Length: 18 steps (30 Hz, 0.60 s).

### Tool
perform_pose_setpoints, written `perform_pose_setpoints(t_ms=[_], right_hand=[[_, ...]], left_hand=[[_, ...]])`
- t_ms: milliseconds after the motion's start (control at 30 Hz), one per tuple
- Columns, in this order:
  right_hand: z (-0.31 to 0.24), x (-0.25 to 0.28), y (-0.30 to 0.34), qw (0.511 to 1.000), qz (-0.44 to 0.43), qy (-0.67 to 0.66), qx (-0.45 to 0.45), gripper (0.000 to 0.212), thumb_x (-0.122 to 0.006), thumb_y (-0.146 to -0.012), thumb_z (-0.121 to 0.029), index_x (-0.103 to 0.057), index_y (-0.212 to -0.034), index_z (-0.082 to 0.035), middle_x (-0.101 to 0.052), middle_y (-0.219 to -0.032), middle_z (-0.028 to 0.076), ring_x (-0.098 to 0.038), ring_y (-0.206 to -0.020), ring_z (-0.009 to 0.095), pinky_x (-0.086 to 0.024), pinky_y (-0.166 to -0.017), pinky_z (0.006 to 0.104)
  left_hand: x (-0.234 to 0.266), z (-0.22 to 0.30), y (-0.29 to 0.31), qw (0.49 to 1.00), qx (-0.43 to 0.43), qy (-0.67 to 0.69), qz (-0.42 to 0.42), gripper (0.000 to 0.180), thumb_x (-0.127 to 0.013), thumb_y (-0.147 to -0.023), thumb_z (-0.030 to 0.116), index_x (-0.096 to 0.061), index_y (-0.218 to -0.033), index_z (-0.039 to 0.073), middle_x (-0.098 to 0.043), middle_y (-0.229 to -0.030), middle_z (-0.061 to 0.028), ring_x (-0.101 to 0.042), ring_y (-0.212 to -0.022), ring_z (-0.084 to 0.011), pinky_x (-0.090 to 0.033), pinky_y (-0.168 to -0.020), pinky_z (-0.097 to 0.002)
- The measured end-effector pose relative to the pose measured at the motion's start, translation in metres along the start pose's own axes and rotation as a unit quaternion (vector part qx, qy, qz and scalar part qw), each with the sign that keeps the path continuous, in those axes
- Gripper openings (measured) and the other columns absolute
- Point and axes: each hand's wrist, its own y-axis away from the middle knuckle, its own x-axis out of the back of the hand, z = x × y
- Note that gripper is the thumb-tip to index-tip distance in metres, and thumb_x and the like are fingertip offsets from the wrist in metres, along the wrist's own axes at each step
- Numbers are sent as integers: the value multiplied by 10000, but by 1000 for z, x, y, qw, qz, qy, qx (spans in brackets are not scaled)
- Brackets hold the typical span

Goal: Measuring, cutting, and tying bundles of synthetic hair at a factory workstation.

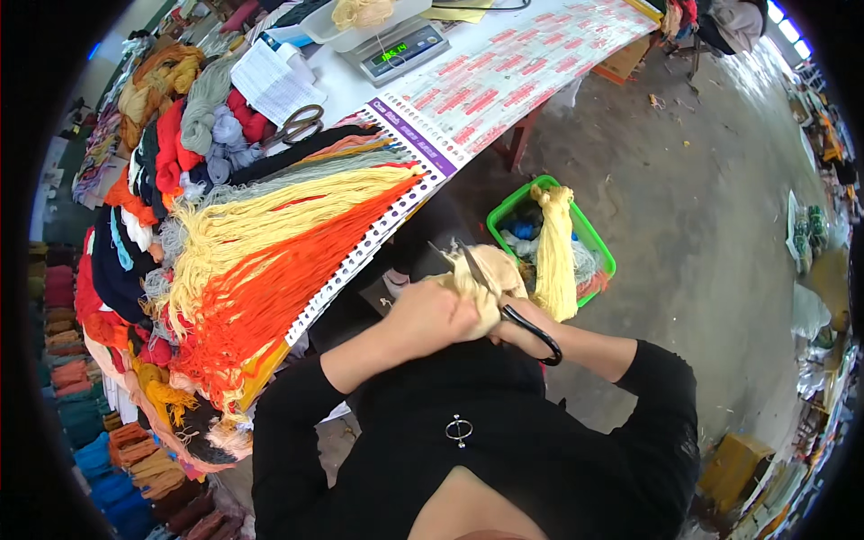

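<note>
In front of my body, my left hand [434, 315] is closed around a bunch of pale cream yarn [495, 264]. Close beside it, my right hand [524, 324] grips black-handled scissors [544, 349]. Their blades are apart and point up and away from me, against the yarn. The right fingers are partly hidden behind the bunch and the scissors. To the left, yellow and orange strands [261, 279] hang from a punched white card [364, 238] at the table's edge.
A green basket [594, 238] stands on the floor, with a pale yellow hank [556, 256] over its side. A digital scale [400, 52], a second pair of scissors [301, 121] and paper sheets [270, 81] lie on the table. Coloured yarn heaps [171, 144] cover its left side.
</note>
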Motion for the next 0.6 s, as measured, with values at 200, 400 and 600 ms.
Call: perform_pose_setpoints(t_ms=[200,400,600], right_hand=[[-7,10,13,957,-30,-244,-153,123,-497,-816,-155,-466,-881,-56,-412,-598,-15,-400,-460,59,-339,-426,232],[14,12,19,998,58,-10,-31,203,-494,-780,-212,-486,-846,-19,-524,-587,41,-488,-501,118,-398,-492,266],[-27,28,32,943,190,-231,-148,135,-532,-835,-189,-509,-818,-58,-426,-514,-23,-411,-433,61,-320,-403,224]], left_hand=[[16,-17,-18,997,55,-38,-37,448,-392,-820,321,-593,-597,-11,-572,-586,-197,-585,-582,-375,-473,-568,-461],[-4,21,-26,995,-84,-50,-26,425,-431,-802,310,-578,-561,-8,-562,-565,-197,-578,-544,-368,-468,-535,-459],[22,11,-21,981,-166,-95,-17,321,-442,-833,255,-611,-716,9,-597,-666,-183,-591,-595,-336,-472,-547,-408]])
